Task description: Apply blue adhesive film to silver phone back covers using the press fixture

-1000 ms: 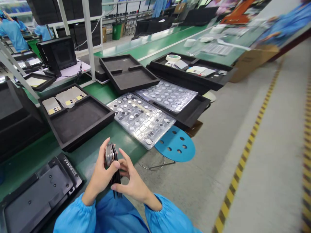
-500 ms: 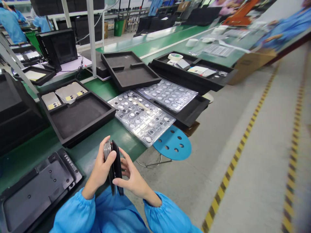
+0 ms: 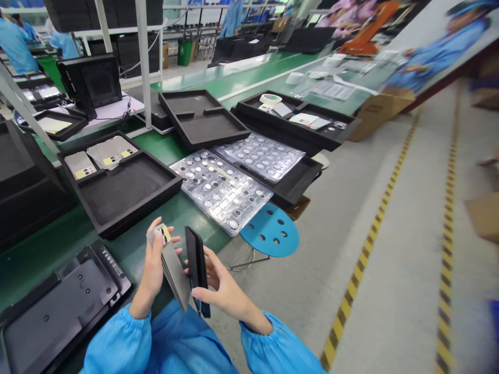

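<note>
My left hand is closed round a stack of thin grey panels with a yellow patch and dark rings at the top. Dark flat panels stand upright in my right hand, its thumb on the near face. A narrow gap parts the two stacks at the top. Similar grey panels lie in the black tray on the green table. The black fixture sits at the lower left, touched by neither hand.
Clear plastic sheets with round parts overlap the table edge, above a blue stool. Behind them are a black tray and another with a tape roll. A person in blue is at the far right.
The stack between my hands has parted: the grey panels have tilted left with my left hand, while the dark ones have moved right with my right hand. The view has shifted slightly.
</note>
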`<action>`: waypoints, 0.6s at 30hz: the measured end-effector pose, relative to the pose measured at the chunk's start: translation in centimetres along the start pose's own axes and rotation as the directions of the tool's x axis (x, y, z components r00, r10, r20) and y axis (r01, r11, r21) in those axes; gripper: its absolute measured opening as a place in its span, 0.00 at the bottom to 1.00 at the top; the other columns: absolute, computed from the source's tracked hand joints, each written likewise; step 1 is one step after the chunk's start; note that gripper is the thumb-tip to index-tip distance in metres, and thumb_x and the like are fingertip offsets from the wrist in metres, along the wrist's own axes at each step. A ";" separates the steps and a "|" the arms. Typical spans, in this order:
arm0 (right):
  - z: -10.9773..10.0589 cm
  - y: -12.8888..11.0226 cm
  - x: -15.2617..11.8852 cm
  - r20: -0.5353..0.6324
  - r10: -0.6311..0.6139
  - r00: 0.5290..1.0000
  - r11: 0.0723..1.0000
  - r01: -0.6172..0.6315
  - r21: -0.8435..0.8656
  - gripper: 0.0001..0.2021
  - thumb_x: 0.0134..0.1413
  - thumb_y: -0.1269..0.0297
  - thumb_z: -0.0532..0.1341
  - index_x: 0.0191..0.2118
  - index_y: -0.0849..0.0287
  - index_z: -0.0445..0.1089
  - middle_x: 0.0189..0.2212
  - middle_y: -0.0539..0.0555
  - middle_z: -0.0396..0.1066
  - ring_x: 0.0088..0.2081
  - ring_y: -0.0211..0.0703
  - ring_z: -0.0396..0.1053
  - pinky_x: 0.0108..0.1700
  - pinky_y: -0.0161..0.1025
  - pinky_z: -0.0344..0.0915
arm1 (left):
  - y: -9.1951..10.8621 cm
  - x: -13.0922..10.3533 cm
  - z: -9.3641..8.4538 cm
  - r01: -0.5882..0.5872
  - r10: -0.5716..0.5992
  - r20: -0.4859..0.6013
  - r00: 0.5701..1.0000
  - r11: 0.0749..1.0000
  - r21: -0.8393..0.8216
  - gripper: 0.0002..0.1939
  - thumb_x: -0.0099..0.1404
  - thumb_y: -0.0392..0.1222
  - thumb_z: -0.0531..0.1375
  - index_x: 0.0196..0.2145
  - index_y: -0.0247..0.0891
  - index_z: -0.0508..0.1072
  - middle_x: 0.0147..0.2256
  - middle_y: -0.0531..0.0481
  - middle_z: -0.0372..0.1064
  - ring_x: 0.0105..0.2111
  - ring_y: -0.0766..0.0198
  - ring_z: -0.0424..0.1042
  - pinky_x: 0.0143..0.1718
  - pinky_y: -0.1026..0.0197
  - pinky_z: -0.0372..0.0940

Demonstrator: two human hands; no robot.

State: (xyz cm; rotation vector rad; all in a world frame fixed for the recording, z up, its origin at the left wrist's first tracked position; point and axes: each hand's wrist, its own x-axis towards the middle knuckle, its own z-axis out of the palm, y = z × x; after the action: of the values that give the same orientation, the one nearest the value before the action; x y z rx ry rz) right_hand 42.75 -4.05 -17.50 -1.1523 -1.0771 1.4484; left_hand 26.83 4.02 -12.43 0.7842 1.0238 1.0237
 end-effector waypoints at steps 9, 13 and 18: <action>-1.8 -6.8 -4.2 0.490 -0.348 0.799 0.580 0.594 -0.558 0.45 0.53 0.73 0.68 0.72 0.42 0.50 0.59 0.58 0.70 0.60 0.60 0.69 0.67 0.60 0.59 | -1.2 -4.9 -0.6 0.644 -0.573 0.382 0.725 0.761 -0.081 0.22 0.66 0.60 0.62 0.45 0.40 0.79 0.31 0.49 0.78 0.28 0.61 0.77 0.31 0.61 0.72; 0.9 -9.5 -4.7 0.805 -0.093 0.586 0.413 0.759 -0.504 0.35 0.58 0.74 0.61 0.71 0.56 0.56 0.50 0.62 0.76 0.54 0.55 0.72 0.71 0.60 0.50 | -2.9 -7.6 -1.3 0.784 -0.679 0.474 0.561 0.619 -0.042 0.22 0.67 0.59 0.61 0.44 0.37 0.81 0.38 0.46 0.80 0.41 0.57 0.79 0.44 0.59 0.72; 3.1 -9.6 -5.0 0.873 -0.049 0.485 0.251 0.852 -0.460 0.22 0.70 0.75 0.47 0.65 0.59 0.60 0.46 0.59 0.76 0.52 0.50 0.70 0.66 0.66 0.57 | -4.0 -9.5 -2.7 0.846 -0.711 0.499 0.496 0.525 -0.093 0.29 0.69 0.59 0.59 0.55 0.33 0.76 0.47 0.42 0.78 0.55 0.52 0.73 0.61 0.54 0.62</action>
State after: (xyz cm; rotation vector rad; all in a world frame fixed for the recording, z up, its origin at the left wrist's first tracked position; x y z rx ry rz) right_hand 41.59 -7.80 -6.95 -0.5851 -2.7994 0.6088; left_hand 23.92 -6.14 -14.03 0.1392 0.6796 0.1617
